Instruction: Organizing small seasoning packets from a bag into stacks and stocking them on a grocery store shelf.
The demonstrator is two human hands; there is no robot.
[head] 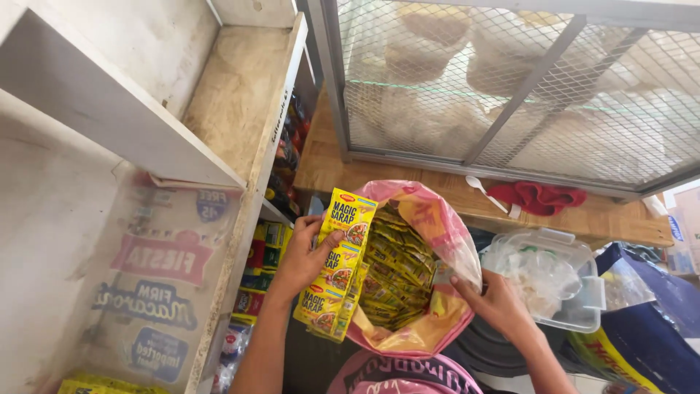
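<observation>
While the left hand [302, 259] has its fingers wrapped around a strip of yellow seasoning sachets [337, 264], holding it just outside the rim, the right hand [496, 303] pinches the edge of the pink plastic bag [445, 233] to keep it open. The bag's stuffed with more of the same yellow sachets. White shelves [240, 102] sit on the left, a wooden table [554, 219] carries a wire mesh cage [510, 80] and a red cloth [539, 197], and a clear plastic container [554, 281] sits just beside the bag.
</observation>
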